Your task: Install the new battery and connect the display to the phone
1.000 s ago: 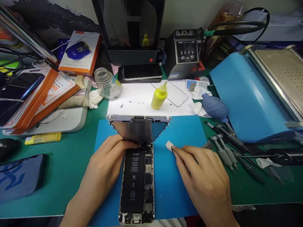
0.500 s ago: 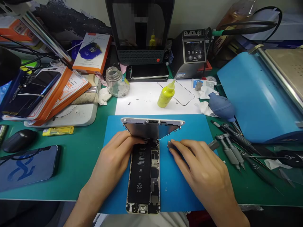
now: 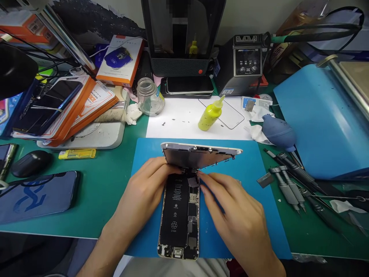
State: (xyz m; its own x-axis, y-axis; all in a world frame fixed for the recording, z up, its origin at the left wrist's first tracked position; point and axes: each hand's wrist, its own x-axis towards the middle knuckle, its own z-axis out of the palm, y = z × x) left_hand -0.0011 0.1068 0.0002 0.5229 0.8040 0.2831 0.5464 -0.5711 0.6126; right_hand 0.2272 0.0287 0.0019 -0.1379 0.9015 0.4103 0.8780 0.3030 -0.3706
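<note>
An opened phone lies on the blue mat, its black battery and circuit board facing up. The phone's screen is raised at the far end, tilted above the body. My left hand is closed at the screen's lower left edge, its fingertips partly hidden beneath it. A small grey metal plate is over the upper right of the board, at the thumb and index finger of my right hand. Those two fingers are bent close around its right side.
A yellow bottle and glass jar stand behind the mat. Screwdrivers and tweezers lie to the right near a blue air blower. At left are a mouse, a yellow lighter and another phone.
My right hand has moved left with the metal plate, from beside the phone to over its board. The raised screen has tilted a little, and the camera view has shifted slightly.
</note>
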